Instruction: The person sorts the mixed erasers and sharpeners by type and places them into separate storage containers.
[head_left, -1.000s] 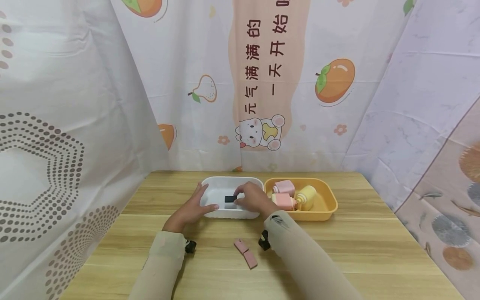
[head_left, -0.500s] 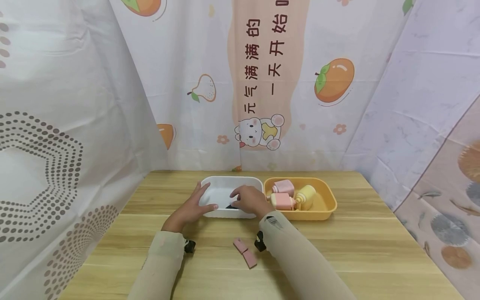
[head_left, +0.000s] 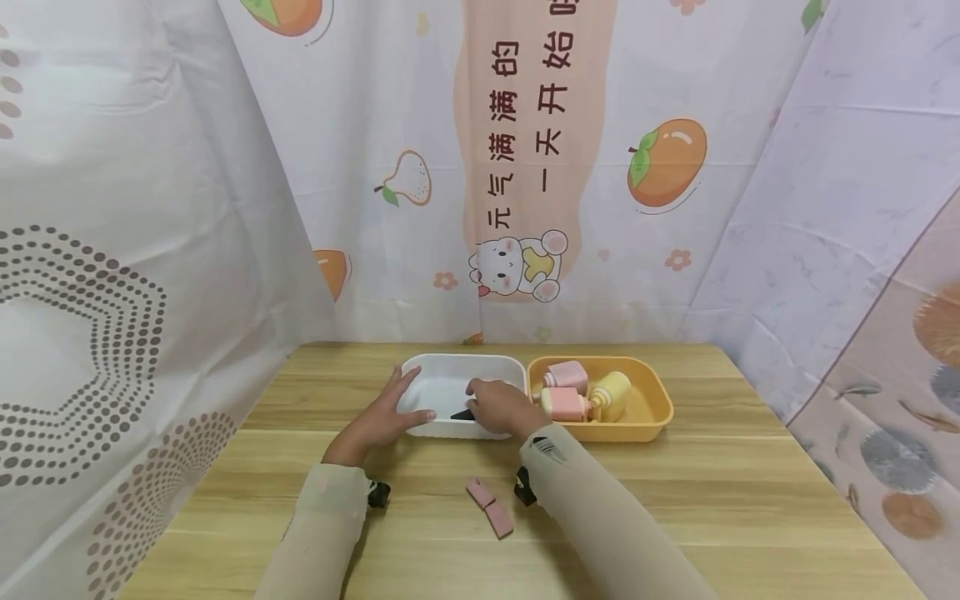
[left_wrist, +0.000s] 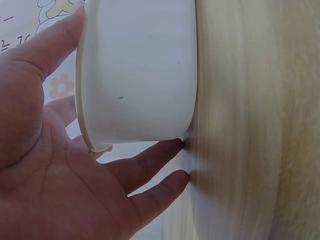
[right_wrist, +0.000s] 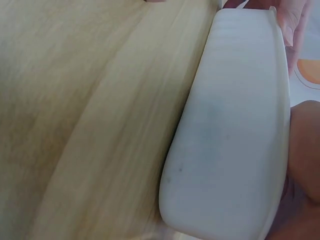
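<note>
My right hand (head_left: 504,407) reaches down into the white tray (head_left: 442,387), its curled fingers at a small flat black piece (head_left: 461,415) low against the near wall. Only the black piece's left part shows; the hand and the tray wall hide the rest. My left hand (head_left: 381,422) spreads round the tray's left end, thumb at the near rim. In the left wrist view, that hand's fingers (left_wrist: 150,159) are fairly straight, with two fingertips down by the tabletop beside the tray (left_wrist: 140,70). The right wrist view shows mostly the tray's outer wall (right_wrist: 230,135).
Right beside the white tray stands a yellow-orange tray (head_left: 663,404) with two pink bottles (head_left: 564,403) and a yellow bottle (head_left: 613,393). Two flat pink pieces (head_left: 490,507) lie end to end on the wooden table (head_left: 420,533), between my forearms. Printed curtains hang behind the table.
My right hand has brought the black piece down and nearer, from mid-tray to the near wall, and has sunk lower into the tray. The left hand has stayed put.
</note>
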